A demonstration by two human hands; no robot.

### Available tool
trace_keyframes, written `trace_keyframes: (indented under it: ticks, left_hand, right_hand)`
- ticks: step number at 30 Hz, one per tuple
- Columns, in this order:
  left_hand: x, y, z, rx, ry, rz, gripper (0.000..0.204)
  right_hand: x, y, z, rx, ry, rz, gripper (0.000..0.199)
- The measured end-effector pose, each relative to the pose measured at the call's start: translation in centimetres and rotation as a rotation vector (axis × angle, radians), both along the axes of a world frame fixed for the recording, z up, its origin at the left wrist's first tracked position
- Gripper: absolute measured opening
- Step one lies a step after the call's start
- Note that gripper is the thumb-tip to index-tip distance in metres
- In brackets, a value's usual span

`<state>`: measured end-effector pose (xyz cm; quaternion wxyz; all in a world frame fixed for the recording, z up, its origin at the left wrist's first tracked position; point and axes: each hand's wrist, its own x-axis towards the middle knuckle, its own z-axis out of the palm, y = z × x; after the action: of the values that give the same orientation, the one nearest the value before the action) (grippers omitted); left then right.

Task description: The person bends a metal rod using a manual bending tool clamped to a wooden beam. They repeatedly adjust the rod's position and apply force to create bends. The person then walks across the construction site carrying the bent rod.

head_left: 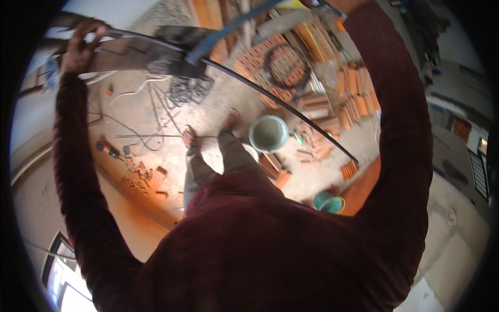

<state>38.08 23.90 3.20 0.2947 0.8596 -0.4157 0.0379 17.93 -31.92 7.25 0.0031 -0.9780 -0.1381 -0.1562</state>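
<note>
Both my arms are raised, in dark red sleeves. My left hand [83,47], at the upper left, has its fingers curled round one end of a long dark metal rod [270,96]. The rod slants down to the right above the floor. A blue bar [234,26] meets the rod at a dark, blurred block [179,49], and its other end runs out of the picture. My right hand [347,5] is cut off by the upper edge. It looks closed, with a bit of blue beside its fingers, seemingly the same bar.
Below, a bucket [268,133] stands before my feet, near stacked hollow bricks [260,57] with a dark coil [287,66] on top. Stacked tiles [356,91] lie right. A green bucket [328,202] stands nearer. Cables [138,132] and brick pieces [143,174] litter the left floor.
</note>
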Motion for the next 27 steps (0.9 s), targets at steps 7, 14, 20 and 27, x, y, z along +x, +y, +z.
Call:
trace_keyframes:
  ticks: [7,14,20,27]
  left_hand:
    - [-0.3,-1.9,2.2,0.059,-0.217,-0.186,0.028]
    - [-0.6,-1.8,2.6,0.053,-0.137,-0.217,0.031]
    - [-0.5,-2.0,2.7,0.037,-0.045,-0.216,0.029]
    - [-0.6,-1.6,2.4,-0.003,-0.079,-0.238,0.030]
  right_hand:
    - [2.7,-0.2,0.7,-0.086,-0.079,0.209,0.060]
    - [2.5,2.2,5.3,-0.145,0.221,0.086,0.060]
    - [2.4,2.6,4.7,-0.021,0.139,0.137,0.059]
    - [3.3,2.7,4.8,0.004,0.163,0.195,0.060]
